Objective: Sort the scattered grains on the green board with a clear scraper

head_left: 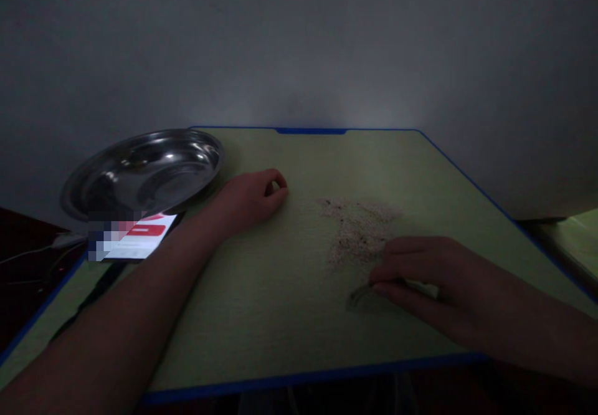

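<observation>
My left hand (256, 197) rests on the table (261, 315) beside the bowl, its fingers curled in towards the thumb with nothing visible in them. My right hand (425, 278) is at the right, with thumb and fingers pinched on a thin, dark thing with curved prongs (359, 293), perhaps a small fork; its other end is hidden by the hand. Just beyond those fingertips, a thin patch of pale, brownish grains (359, 231) with dark specks is spread on the table. The room is dim, so fine detail is lost.
A wide, shiny metal bowl (144, 175) stands at the back left. Partly under its near rim lies a lit phone (135, 247), with white cables (42, 253) off the table's left side. The table has a blue edge (308, 381), and a pale wall (308, 47) rises behind.
</observation>
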Demonstrator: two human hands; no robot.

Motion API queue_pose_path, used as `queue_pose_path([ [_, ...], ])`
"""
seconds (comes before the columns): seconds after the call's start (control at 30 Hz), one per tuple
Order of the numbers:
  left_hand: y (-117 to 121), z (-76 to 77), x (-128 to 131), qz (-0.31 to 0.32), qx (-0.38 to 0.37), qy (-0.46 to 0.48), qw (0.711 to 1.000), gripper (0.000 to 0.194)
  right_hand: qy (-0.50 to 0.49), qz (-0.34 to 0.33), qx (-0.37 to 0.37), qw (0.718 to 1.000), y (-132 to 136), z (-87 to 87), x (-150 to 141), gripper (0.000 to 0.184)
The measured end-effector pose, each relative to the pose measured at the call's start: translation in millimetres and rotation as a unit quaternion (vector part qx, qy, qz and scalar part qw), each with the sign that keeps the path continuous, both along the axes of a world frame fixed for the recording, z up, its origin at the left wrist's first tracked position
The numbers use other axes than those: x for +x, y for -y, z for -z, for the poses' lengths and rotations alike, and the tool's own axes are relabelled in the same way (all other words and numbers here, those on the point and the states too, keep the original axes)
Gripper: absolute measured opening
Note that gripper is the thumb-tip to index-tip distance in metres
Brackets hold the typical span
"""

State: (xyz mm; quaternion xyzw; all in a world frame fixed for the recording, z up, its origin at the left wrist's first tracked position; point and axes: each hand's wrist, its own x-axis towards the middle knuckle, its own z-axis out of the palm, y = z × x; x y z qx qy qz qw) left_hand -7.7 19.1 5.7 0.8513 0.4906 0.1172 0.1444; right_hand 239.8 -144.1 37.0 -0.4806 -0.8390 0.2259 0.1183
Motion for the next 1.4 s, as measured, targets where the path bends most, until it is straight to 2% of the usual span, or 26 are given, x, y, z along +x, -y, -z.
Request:
queue_pose_path([
  [0.13,0,0.4,0,0.002,0.005,0.001,1.0,0.03,-0.021,-0.004,0.011,1.0,1,-7.2,4,0.024],
  [0.33,0,-0.2,1,-0.002,-0.002,-0.004,1.0,0.033,-0.004,0.048,0.062,0.997,-13,-8.5,16,0.027],
  [0.77,1,-1.7,1,-0.006,-0.003,-0.007,1.0,0.032,-0.014,0.012,0.012,1.0,-2,-2.6,24,0.025],
  [0.97,0,-1.6,1,-0.001,-0.002,-0.004,1.0,0.031,-0.042,0.036,0.022,0.998,-7,-3.3,24,0.023],
  [1.2,-1,-1.1,1,0.0,-0.003,-0.006,1.0,0.033,-0.024,0.007,0.008,1.0,1,-0.8,30,0.022],
  [1.4,-1,-1.9,1,-0.001,-0.001,-0.015,1.0,0.034,-0.028,0.013,0.008,0.999,4,-2.9,27,0.026],
])
